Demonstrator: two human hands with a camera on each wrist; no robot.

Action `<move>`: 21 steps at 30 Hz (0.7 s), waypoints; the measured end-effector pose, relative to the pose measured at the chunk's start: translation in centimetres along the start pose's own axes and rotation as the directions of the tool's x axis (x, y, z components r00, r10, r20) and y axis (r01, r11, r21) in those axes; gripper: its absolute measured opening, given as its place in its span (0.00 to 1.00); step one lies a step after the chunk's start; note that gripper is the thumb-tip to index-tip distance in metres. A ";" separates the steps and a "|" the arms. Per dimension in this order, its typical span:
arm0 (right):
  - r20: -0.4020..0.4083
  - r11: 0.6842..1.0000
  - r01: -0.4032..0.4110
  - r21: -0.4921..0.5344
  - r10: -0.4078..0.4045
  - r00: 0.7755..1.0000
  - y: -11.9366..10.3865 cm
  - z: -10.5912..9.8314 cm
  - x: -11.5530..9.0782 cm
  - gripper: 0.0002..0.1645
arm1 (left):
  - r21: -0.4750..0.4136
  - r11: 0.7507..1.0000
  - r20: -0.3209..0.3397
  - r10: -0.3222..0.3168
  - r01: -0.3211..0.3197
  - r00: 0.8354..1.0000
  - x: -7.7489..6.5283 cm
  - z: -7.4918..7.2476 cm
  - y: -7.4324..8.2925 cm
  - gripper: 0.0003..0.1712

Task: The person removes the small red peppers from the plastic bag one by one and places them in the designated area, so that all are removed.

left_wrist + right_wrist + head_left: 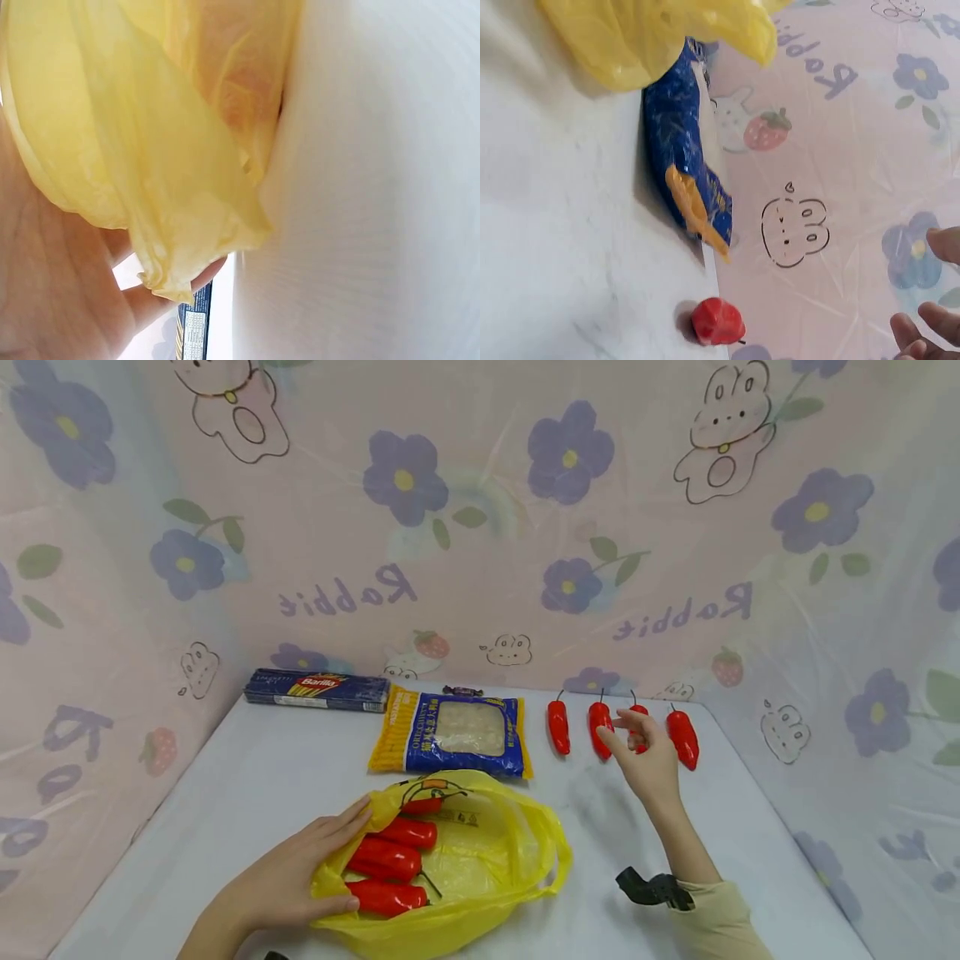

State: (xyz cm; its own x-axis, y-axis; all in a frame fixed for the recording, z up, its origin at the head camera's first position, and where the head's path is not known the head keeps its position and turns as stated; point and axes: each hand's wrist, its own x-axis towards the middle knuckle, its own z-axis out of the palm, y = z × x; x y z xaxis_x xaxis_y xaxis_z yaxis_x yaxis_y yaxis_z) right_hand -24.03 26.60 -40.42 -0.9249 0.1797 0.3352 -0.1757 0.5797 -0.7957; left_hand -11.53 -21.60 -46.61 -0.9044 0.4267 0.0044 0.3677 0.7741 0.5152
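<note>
My left hand point(300, 868) grips the rim of a yellow plastic bag point(480, 906) at its left side, thumb and fingers spread along the edge. The bag lies with its mouth open, and several red peppers point(386, 860) show inside. In the left wrist view, the yellow plastic point(172, 165) hides part of the hand. My right hand point(648, 760) is raised over the row of red peppers at the back right, fingers loosely bent and nothing between them. It overlaps the third pepper point(638, 743) in the head view, beside the second pepper point(597, 727).
A blue and yellow pasta bag point(468, 731) lies behind the yellow bag. At the back left is a dark blue Barilla box point(315, 689). A small dark wrapped candy point(462, 691) lies near the back edge. Patterned curtains point(480, 568) enclose the white table point(247, 777).
</note>
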 end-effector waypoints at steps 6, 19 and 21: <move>0.027 0.996 0.076 0.044 -0.078 0.997 -1.9 1.8 -1.0 0.31 | -0.005 1.000 -0.004 0.000 0.000 1.000 0.0 -0.2 0.1 0.58; 0.153 0.977 0.133 0.166 -0.159 0.975 -4.8 4.8 -3.1 0.27 | -0.014 1.000 0.002 -0.017 0.017 1.000 0.0 -0.2 0.3 0.59; 0.172 0.969 0.150 0.197 -0.184 0.968 -5.4 5.2 -3.5 0.26 | -0.016 1.000 0.001 -0.014 0.014 1.000 0.0 -0.2 0.3 0.59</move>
State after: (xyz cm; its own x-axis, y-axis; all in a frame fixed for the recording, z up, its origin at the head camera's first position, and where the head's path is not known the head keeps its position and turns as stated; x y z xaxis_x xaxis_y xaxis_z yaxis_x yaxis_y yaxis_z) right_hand -21.56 18.75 -39.96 -0.9206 -0.0694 0.3844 -0.3751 0.4316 -0.8204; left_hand -11.49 -21.45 -46.27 -0.9092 0.4163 -0.0035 0.3516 0.7725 0.5288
